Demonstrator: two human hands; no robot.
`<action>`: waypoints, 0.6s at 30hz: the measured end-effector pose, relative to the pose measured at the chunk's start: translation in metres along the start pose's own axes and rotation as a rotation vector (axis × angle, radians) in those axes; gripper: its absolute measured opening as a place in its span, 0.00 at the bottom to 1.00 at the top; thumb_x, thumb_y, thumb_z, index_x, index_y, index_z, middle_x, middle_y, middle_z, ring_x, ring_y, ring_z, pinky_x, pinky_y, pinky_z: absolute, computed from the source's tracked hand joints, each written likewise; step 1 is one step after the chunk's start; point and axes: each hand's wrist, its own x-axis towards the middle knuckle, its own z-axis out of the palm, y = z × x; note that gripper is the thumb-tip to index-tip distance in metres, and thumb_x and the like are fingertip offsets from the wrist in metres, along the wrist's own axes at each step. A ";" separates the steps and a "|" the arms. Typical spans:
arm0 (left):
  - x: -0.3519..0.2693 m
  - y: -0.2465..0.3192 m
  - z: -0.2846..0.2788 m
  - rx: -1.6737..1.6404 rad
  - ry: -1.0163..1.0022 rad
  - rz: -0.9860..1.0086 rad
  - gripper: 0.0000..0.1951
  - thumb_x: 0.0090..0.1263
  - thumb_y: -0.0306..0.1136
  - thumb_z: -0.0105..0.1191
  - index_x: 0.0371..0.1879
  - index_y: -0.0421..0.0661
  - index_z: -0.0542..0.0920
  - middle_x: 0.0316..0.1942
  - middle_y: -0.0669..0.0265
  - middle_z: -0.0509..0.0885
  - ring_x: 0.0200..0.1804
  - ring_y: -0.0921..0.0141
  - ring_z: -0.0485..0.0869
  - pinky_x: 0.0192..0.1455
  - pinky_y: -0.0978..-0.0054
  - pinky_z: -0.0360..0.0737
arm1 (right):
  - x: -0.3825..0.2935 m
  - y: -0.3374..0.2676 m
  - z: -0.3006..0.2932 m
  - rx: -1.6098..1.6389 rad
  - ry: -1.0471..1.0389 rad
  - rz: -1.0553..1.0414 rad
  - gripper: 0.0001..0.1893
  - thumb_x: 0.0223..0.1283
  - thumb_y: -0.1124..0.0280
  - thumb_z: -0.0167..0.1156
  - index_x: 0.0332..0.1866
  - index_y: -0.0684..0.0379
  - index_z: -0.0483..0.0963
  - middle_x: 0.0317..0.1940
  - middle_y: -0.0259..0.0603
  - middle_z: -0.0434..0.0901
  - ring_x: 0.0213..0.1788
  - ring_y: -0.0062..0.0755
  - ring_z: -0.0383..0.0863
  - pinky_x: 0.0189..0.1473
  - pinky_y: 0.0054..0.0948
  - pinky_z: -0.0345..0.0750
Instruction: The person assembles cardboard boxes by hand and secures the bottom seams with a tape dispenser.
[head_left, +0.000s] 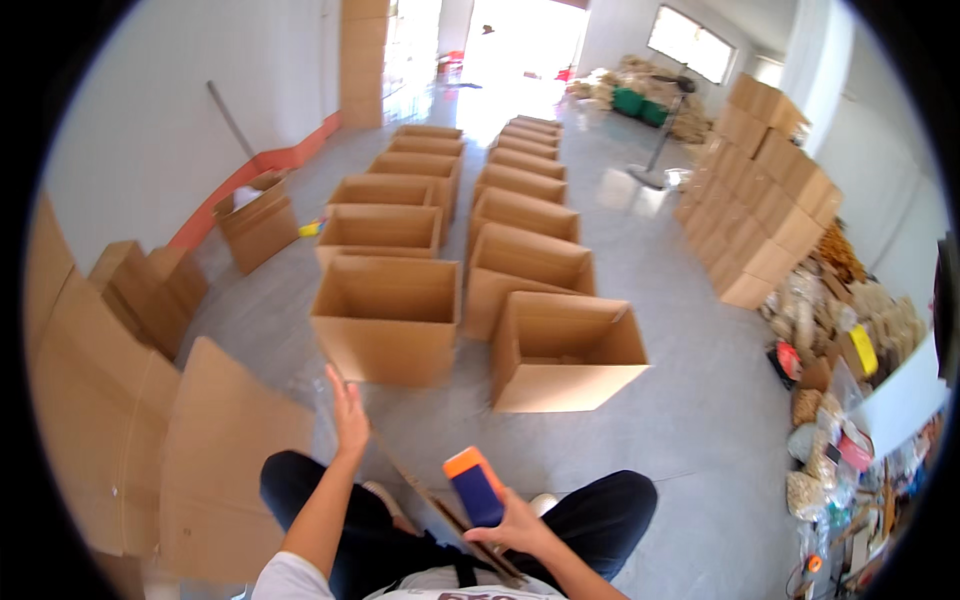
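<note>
My left hand (350, 415) is raised with its fingers extended along the far edge of a flat, folded cardboard box (427, 495), which stands on edge between my knees. In my right hand (517, 523) is a dark blue and orange hand-held object (477, 486), perhaps a tape dispenser, beside the near end of the folded cardboard. Ahead of me, two rows of upright, open-topped cardboard boxes run away across the floor. The nearest are the left box (386, 349) and the right box (570, 388). Whether my left fingers grip the cardboard is hard to see.
Large flat cardboard sheets (232, 465) lean at my left, near a box holding white material (259, 225). A tall stack of cardboard boxes (757, 195) stands at the right, with heaped bags and packaging (825, 420) nearer. A pedestal stand (664, 142) is farther back.
</note>
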 end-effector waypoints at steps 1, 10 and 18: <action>-0.001 -0.001 0.000 0.018 -0.007 -0.002 0.30 0.76 0.38 0.33 0.69 0.35 0.41 0.72 0.52 0.43 0.74 0.61 0.42 0.73 0.71 0.40 | -0.002 0.003 -0.003 -0.030 0.038 0.024 0.46 0.34 0.52 0.76 0.56 0.70 0.63 0.45 0.53 0.75 0.48 0.41 0.77 0.52 0.31 0.72; -0.016 0.006 -0.037 0.000 0.003 0.021 0.28 0.76 0.37 0.30 0.69 0.35 0.41 0.72 0.53 0.43 0.74 0.62 0.41 0.73 0.72 0.39 | -0.015 0.000 -0.010 -0.031 0.095 0.215 0.43 0.32 0.51 0.77 0.50 0.70 0.65 0.40 0.53 0.78 0.45 0.43 0.79 0.46 0.31 0.75; -0.017 0.001 -0.018 -0.032 0.092 0.052 0.29 0.72 0.31 0.35 0.69 0.36 0.43 0.71 0.52 0.48 0.73 0.63 0.45 0.72 0.72 0.42 | -0.013 -0.027 0.002 -0.075 -0.102 0.128 0.46 0.30 0.53 0.78 0.51 0.73 0.64 0.43 0.49 0.75 0.46 0.31 0.76 0.51 0.25 0.71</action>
